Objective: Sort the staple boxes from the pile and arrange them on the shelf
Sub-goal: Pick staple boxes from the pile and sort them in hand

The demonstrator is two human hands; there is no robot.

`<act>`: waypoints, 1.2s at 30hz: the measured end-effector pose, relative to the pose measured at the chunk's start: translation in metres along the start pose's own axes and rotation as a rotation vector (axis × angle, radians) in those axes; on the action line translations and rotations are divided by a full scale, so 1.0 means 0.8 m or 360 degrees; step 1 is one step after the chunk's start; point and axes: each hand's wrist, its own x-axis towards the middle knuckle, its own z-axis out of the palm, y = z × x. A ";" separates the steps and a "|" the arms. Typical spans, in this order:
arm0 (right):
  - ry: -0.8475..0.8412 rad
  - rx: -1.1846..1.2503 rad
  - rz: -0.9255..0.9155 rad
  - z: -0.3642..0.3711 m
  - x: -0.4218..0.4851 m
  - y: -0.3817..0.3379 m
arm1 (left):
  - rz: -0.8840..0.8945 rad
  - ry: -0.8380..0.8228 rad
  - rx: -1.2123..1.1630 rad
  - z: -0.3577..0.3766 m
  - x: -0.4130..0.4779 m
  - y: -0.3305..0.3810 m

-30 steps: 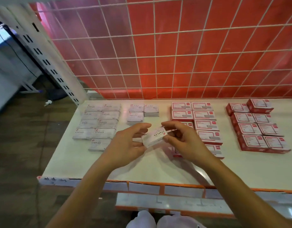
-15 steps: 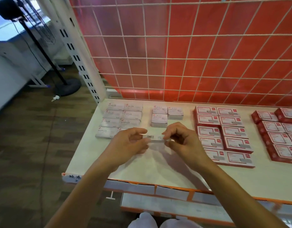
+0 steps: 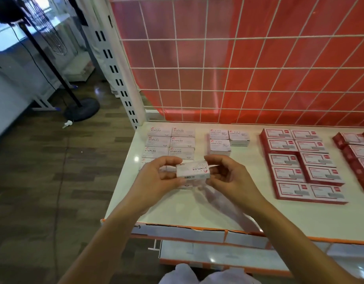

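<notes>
A staples box [image 3: 192, 170] was held above the shelf [image 3: 218, 212], left hand [image 3: 156, 178] pinching its left end, right hand [image 3: 228, 178] pinching its right end, label facing up, rows of matching boxes [image 3: 170, 140] lying just beyond.

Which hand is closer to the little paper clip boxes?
Right. The right hand is just in front of the paper clip boxes; the left hand is farther, off to their left. Both hold one staple box.

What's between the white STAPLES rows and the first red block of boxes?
A small cluster of white PAPER CLIPS boxes, shown in the head view.
</notes>
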 end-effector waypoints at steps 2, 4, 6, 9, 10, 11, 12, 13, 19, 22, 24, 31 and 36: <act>-0.0011 0.0009 0.0014 0.008 -0.001 -0.003 | 0.0009 0.0005 0.0096 -0.008 0.000 -0.005; -0.0010 -0.0013 0.0019 0.018 -0.002 -0.005 | 0.0019 0.0020 0.0172 -0.015 -0.001 -0.008; 0.0004 -0.0016 0.0032 0.027 -0.001 -0.007 | 0.0024 0.0015 0.0242 -0.023 -0.001 -0.010; 0.0003 0.0036 0.0051 0.037 0.001 -0.007 | 0.0017 -0.0029 0.0312 -0.033 -0.003 -0.013; 0.0004 0.0072 0.0059 0.040 0.001 -0.008 | 0.0006 -0.0041 0.0283 -0.037 -0.003 -0.015; 0.0017 0.0110 0.0066 0.044 0.002 -0.009 | -0.0012 -0.0058 0.0232 -0.040 -0.004 -0.015; 0.0038 0.0148 0.0074 0.047 0.003 -0.011 | -0.0038 -0.0084 0.0173 -0.042 -0.005 -0.016; 0.0064 0.0186 0.0084 0.052 0.004 -0.013 | -0.0068 -0.0124 0.0111 -0.043 -0.006 -0.016; 0.0104 0.0156 0.0115 0.082 0.009 -0.015 | -0.0184 -0.0249 -0.0046 -0.050 -0.014 -0.021; 0.0008 0.0039 0.0088 0.090 0.007 -0.019 | -0.0252 -0.0206 -0.0155 -0.059 -0.021 -0.025; 0.0028 -0.0141 0.0046 0.091 0.005 -0.020 | -0.0276 -0.0147 -0.0092 -0.065 -0.026 -0.031; 0.0127 -0.0502 -0.0060 0.084 -0.004 -0.014 | -0.0422 0.0098 -0.0119 -0.083 -0.032 -0.049; 0.0185 -0.0847 -0.0203 0.083 -0.007 -0.002 | -0.0443 0.0286 0.0196 -0.092 -0.029 -0.054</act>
